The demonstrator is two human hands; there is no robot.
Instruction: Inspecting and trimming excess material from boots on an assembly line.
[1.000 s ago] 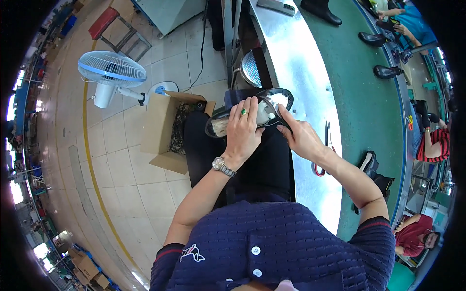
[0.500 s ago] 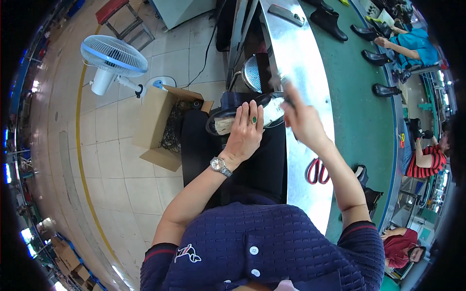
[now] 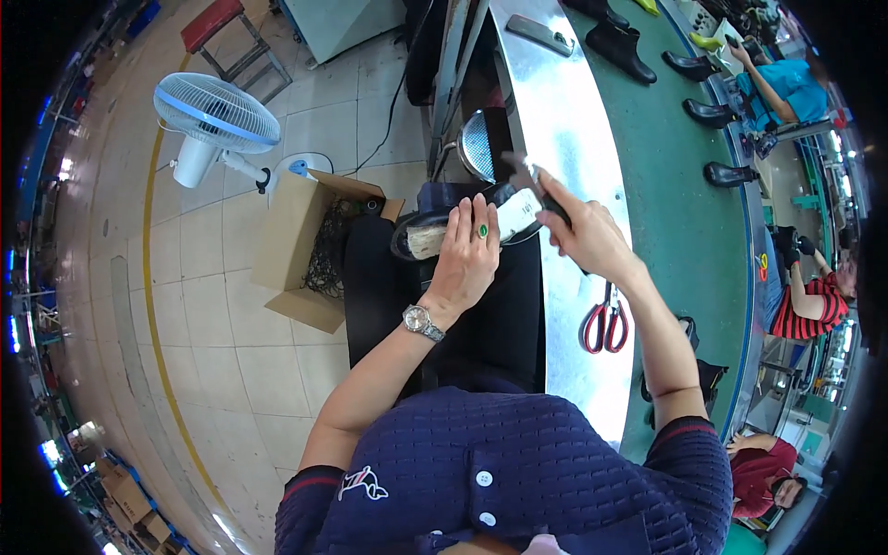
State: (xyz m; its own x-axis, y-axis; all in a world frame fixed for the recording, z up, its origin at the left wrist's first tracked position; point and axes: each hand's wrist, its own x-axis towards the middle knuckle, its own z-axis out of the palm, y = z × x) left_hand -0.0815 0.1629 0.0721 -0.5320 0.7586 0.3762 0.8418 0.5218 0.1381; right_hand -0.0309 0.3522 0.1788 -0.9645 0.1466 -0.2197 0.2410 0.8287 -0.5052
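A black shoe [image 3: 520, 211] lies bottom up over my lap, its pale underside showing at both ends. My left hand [image 3: 469, 254] holds it across the middle; the fingers lie close together over the underside, and the thumb is hidden. Closed around the dark handle of a hammer [image 3: 518, 166] is my right hand [image 3: 587, 231]. The blurred hammer head is raised above the shoe's right end, seemingly apart from it. Close below that hand, red-handled scissors [image 3: 604, 326] rest on the metal bench [image 3: 587, 388].
A carton [image 3: 294, 250] of dark stringy material stands left of my legs, near a fan [image 3: 217, 116]. A round perforated metal lamp or heater [image 3: 480, 146] sits beyond the shoe. A dark flat object [image 3: 539, 34] lies on the far bench. Several boots and co-workers are across to the right.
The hammer and my right hand have shifted slightly right, and the tool is less blurred. More of the white underside shows. My left hand stays on the shoe.
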